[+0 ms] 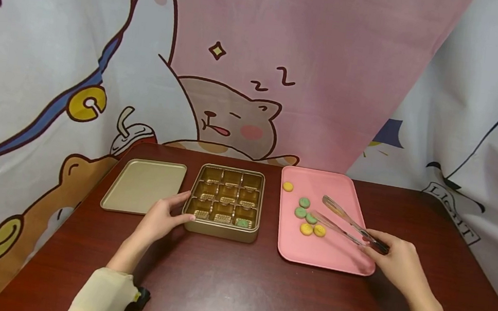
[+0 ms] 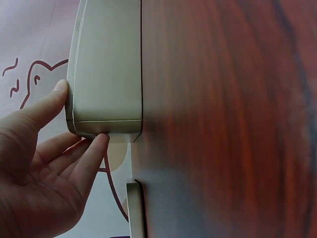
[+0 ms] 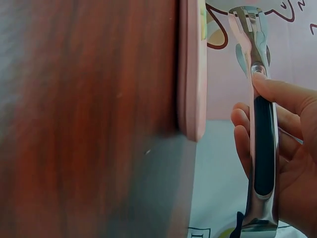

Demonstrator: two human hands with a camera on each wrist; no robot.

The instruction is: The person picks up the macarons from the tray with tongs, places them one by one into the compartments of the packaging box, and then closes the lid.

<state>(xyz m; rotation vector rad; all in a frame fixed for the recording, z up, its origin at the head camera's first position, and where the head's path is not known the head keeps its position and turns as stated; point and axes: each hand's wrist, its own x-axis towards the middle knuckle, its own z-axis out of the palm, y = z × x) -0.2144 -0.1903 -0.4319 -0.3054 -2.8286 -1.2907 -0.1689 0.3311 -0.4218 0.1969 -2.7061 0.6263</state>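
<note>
My left hand holds the near left corner of a gold tin box, thumb at the top rim and fingers against its side wall. Inside, a gold divider makes several compartments, and a small green cookie lies in the near right one. My right hand grips metal tongs by their black handle. The tongs' arms are spread over a pink tray, one tip beside a green cookie. Nothing is between the tips. Several green and yellow cookies lie on the tray's left part.
A flat gold lid lies left of the tin on the dark red wooden table. Behind the table hangs a curtain printed with cartoon animals, close along the back edge and both sides.
</note>
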